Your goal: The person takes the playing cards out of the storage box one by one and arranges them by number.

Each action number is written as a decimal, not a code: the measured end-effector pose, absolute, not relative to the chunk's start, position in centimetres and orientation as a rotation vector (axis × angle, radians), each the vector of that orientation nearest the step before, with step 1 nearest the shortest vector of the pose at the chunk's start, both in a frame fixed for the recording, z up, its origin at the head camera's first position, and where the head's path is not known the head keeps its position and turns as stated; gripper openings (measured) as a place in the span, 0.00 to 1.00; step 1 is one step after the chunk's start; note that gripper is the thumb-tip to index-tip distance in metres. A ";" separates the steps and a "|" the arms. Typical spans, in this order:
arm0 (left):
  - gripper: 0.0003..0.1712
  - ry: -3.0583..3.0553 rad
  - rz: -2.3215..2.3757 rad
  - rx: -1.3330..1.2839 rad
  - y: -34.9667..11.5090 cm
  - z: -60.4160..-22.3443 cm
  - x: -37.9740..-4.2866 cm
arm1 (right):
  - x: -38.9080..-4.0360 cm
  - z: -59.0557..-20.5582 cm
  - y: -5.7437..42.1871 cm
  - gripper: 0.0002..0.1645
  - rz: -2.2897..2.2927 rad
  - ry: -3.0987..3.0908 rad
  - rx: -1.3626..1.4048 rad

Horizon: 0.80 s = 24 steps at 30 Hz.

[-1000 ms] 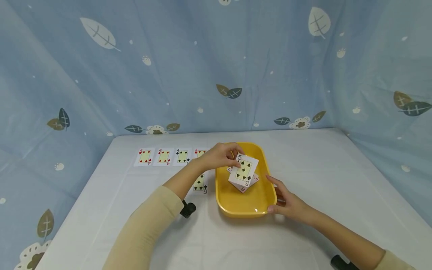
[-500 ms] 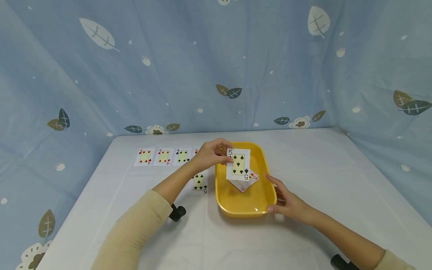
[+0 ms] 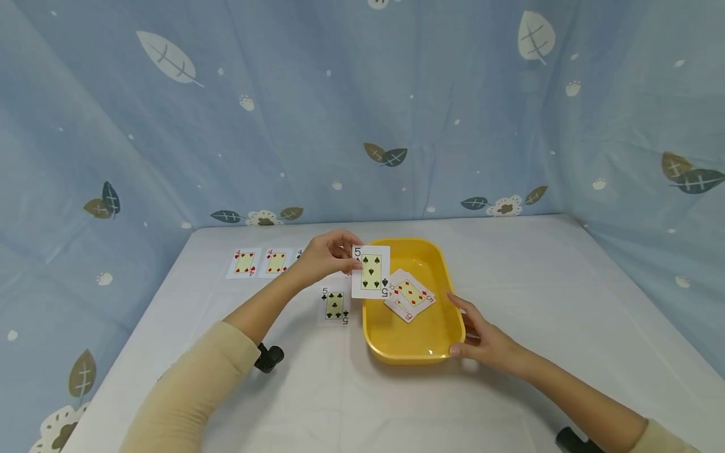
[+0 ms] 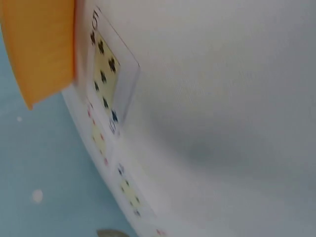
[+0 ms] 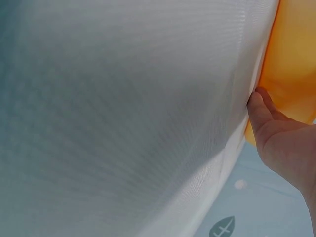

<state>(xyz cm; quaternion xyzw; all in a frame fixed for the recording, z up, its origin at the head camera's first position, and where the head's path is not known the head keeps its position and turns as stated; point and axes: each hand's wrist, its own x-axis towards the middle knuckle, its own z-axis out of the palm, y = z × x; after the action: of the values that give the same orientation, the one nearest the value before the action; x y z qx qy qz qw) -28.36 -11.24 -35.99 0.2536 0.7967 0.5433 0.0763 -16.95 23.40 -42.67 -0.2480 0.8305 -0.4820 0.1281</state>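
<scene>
The held card [image 3: 372, 272], raised across the left rim of the tray [image 3: 412, 343], should handle as light, flexible and slick: pinch one side edge, as the left hand [image 3: 324, 258] does with closed fingers, while the right hand [image 3: 483, 338] grips the tray's right side

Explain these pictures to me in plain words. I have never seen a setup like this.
There is no machine here, just a person's two bare hands. The wide picture comes from a camera worn on the head; the close ones are taken from each wrist. The left hand pinches a five of spades near the left edge of a yellow tray, and the right hand holds the tray's right side. Inside, a five of diamonds lies over another card, mostly hidden. On the white table, a five of clubs lies left of the tray; farther back is a row of fours, partly hidden behind the left hand.
</scene>
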 end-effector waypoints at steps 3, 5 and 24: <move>0.22 2.436 1.587 0.747 -12.3 -35.8 -28.6 | -17.0 -42.7 23.4 0.53 -1.406 2.408 -0.725; 0.22 2.476 1.552 0.738 -13.0 -35.7 -28.7 | -17.0 -42.6 23.4 0.52 -1.409 2.405 -0.727; 0.24 2.518 1.469 0.550 -20.2 -36.7 -28.4 | -17.1 -42.5 23.4 0.52 -1.440 2.355 -0.733</move>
<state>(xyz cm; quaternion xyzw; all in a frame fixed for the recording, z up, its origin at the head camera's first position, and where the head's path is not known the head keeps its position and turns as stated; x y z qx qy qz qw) -28.43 -20.24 -36.67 0.1846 0.8455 0.4934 0.0874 -17.11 23.37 -42.49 -0.2541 0.8162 -0.4990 0.1424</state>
